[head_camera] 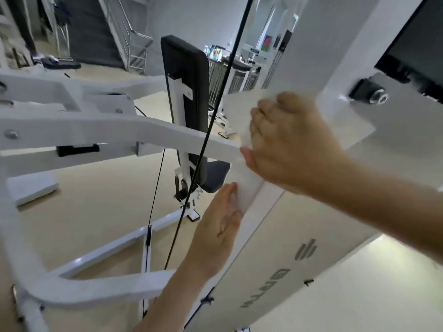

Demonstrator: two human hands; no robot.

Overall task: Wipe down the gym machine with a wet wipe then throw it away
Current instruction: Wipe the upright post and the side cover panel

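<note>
Beige gym floor [100,207] spreads under you, with a grey staircase [96,32] at the back of the room. Before you stands the white gym machine [134,125], its black padded backrest [189,68] upright behind a thin black cable [209,130] that runs slantwise down the view.

Your right grip [294,144] is on the wet wipe [239,111], where the machine's long white arm meets its upright housing. The fingers are bent over the sheet and the thumb lies along its lower edge, holding it against the metal. Most of the white sheet fans out up and to the left of your knuckles; the rest is hidden under your palm. Whether the white strip just below your thumb is wipe or frame, you cannot tell.

Your left grip [215,228] is spread flat, fingers straight, resting against the edge of the housing just below the right one and holding nothing.

On the housing's pale side panel [335,224] sits a grey logo [305,249] and beside it a line of grey lettering [266,288], turned sideways and too skewed to read with any certainty.
</note>
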